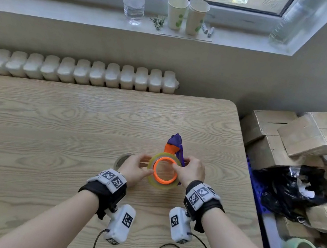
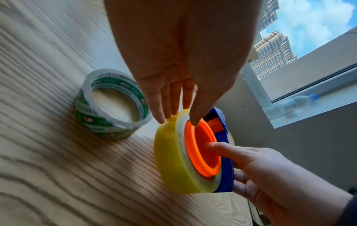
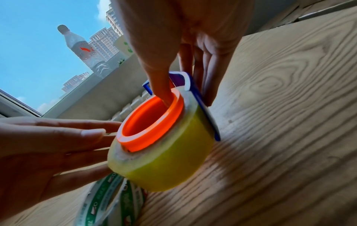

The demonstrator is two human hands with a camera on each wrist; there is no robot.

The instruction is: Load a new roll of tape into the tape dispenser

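Note:
A yellowish clear tape roll (image 1: 155, 184) sits around the orange hub (image 1: 163, 181) of the blue-purple tape dispenser (image 1: 174, 141), held just above the wooden table (image 1: 51, 128). My left hand (image 1: 148, 165) pinches the roll's wall (image 2: 170, 152), its thumb on the orange rim (image 2: 203, 152) and its fingertips on the roll's outer edge. My right hand (image 1: 181, 167) grips the dispenser (image 3: 204, 116): the thumb reaches inside the hub (image 3: 150, 122) and the fingers lie behind the blue side plate.
A second roll printed green and white (image 2: 108, 107) lies flat on the table just left of my left hand. Cardboard boxes (image 1: 305, 134) and a black bag (image 1: 288, 189) crowd the floor past the table's right edge. A bottle (image 1: 134, 2) and paper cups (image 1: 176, 12) stand on the windowsill.

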